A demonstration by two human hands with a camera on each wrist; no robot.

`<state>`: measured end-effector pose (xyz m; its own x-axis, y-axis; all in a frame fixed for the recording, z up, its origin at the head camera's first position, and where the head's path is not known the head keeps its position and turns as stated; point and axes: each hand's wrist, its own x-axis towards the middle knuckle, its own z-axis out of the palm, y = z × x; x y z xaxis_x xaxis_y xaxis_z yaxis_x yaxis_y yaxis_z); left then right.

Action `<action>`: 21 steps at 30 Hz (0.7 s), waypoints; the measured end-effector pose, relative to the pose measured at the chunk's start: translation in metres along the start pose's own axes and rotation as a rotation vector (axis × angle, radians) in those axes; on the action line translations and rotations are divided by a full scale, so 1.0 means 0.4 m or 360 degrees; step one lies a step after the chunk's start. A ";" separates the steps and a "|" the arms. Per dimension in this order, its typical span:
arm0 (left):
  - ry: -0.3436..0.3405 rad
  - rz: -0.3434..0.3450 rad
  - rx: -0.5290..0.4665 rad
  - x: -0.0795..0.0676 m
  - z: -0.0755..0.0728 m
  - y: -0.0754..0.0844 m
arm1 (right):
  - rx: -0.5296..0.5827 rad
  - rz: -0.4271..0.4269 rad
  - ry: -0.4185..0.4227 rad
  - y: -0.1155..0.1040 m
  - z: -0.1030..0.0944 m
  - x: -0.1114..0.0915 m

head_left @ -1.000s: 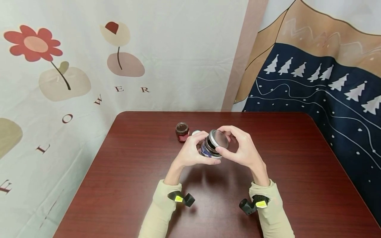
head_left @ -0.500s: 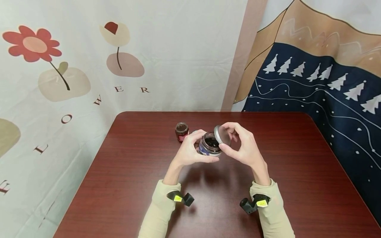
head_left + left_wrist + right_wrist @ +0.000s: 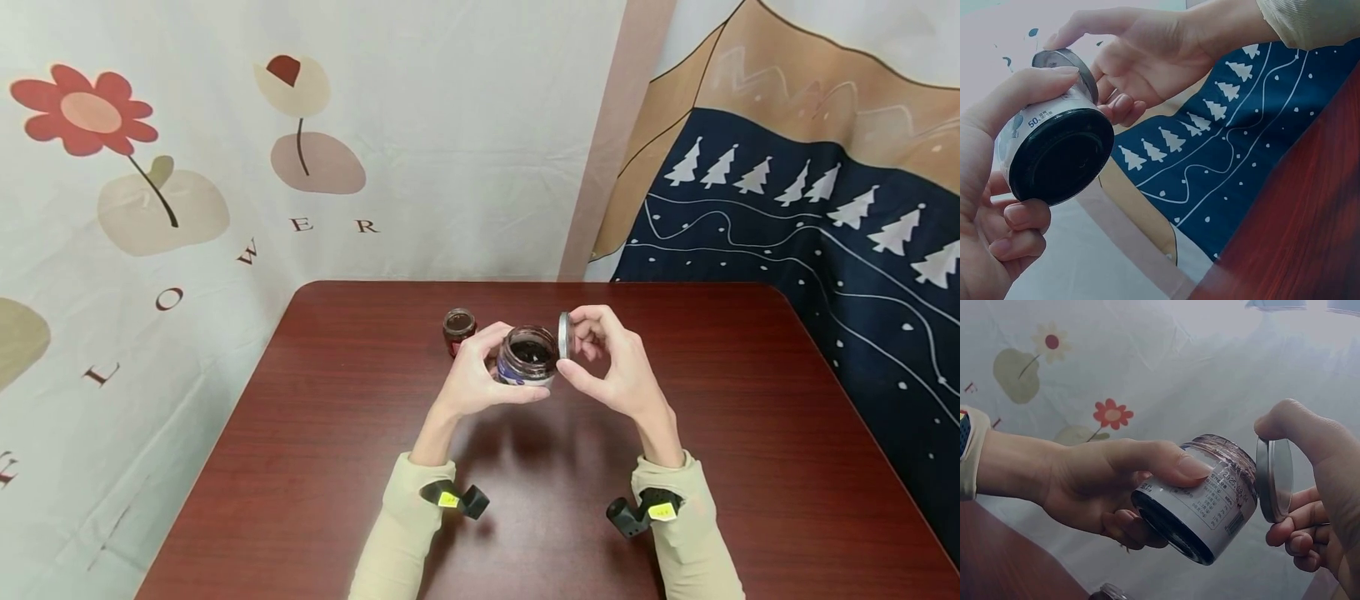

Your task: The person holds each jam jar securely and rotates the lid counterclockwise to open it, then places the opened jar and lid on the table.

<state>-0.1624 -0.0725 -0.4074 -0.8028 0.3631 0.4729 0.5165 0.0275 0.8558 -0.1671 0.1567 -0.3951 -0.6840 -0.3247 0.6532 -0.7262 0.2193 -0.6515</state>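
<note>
My left hand [image 3: 477,377] grips a glass jar [image 3: 527,357] with dark contents and a white and blue label, held above the table and tilted. Its mouth is uncovered, and dark residue coats the threaded neck in the right wrist view. Just right of the jar, my right hand [image 3: 617,367] pinches a round silver lid [image 3: 564,336] by its rim, between thumb and fingers. The lid stands on edge, close beside the mouth. From the left wrist the jar's dark base [image 3: 1063,156] faces the camera.
A smaller jar [image 3: 458,331] with dark red contents and no lid stands on the brown table [image 3: 360,417], behind my left hand. Printed cloths [image 3: 480,150] hang along the table's far and right sides. Each wrist carries a black camera.
The lid has come off the jar's mouth and moved right in my right hand, turning on edge. My left hand has tipped the jar's mouth toward the head camera.
</note>
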 end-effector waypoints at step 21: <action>0.0129 -0.0005 0.0057 -0.002 -0.010 -0.049 | 0.0004 0.0065 0.0055 0.025 0.009 -0.004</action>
<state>-0.1732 -0.0771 -0.4236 -0.8252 0.2866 0.4867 0.5230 0.0625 0.8500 -0.1730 0.1561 -0.4041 -0.7153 -0.2835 0.6387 -0.6973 0.2295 -0.6790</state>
